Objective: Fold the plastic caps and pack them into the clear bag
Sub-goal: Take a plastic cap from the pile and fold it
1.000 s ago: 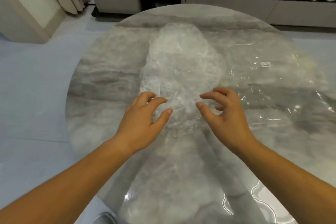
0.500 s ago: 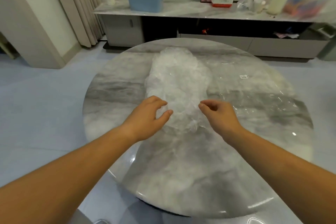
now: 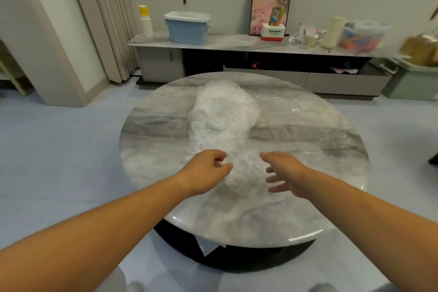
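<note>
— Many thin caps (image 3: 222, 123), heaped in one crinkled white mound mid-worktop (image 3: 154, 125), reaching from the far side down to between both hands. Heavy at all?
— Hardly. Looks feather-light, limp, slippery. Likely to slide and spring open, not to break.
— State of the hands?
— Left hand (image 3: 206, 170) curled at the mound's near left edge, thumb tip against the film; cannot tell whether pinching any. Right hand (image 3: 284, 173) spread, fingers straight, just beside the near right edge, holding nothing.
— Where to take hold?
— Probably at the rim of the top cap, pinching one layer only, peeling gently to leave the rest in place.
— And the clear bag (image 3: 308, 130)?
— Flat on the worktop, right of the mound, small label (image 3: 295, 110) showing; mouth hard to make out.
</note>
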Action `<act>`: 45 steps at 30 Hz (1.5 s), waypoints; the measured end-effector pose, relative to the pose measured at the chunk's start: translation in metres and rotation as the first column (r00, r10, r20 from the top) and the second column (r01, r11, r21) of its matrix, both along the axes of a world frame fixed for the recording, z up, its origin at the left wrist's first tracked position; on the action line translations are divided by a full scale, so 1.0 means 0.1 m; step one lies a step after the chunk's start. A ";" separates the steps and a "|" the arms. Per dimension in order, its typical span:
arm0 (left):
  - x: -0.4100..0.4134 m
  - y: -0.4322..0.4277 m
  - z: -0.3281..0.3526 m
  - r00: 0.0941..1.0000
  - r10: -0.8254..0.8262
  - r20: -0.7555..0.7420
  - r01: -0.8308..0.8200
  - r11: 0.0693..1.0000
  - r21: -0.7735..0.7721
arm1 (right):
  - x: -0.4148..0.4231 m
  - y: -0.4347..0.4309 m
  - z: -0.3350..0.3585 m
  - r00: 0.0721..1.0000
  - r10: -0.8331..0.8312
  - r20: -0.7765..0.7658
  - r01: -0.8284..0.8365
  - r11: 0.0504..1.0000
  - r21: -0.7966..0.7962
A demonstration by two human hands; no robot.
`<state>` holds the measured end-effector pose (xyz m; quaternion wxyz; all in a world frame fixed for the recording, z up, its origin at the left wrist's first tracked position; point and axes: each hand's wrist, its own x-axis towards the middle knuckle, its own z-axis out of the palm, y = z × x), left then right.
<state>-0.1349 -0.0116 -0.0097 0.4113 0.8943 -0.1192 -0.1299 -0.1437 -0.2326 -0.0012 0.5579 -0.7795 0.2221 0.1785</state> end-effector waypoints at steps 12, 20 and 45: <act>0.01 0.14 -0.01 0.976 -0.011 0.216 -0.035 0.977 0.209 | -0.33 -0.23 -0.18 0.792 0.540 0.284 -0.410 0.816 -0.407; 0.49 0.21 -0.38 0.966 -0.235 -0.107 0.257 0.850 0.460 | -0.24 -0.46 -0.34 0.594 0.802 -0.059 -0.607 0.399 -0.687; 0.17 -0.17 -0.73 0.858 -0.493 0.146 0.454 0.859 0.237 | -0.32 -0.46 -0.73 0.668 0.683 0.296 -0.414 0.671 -0.615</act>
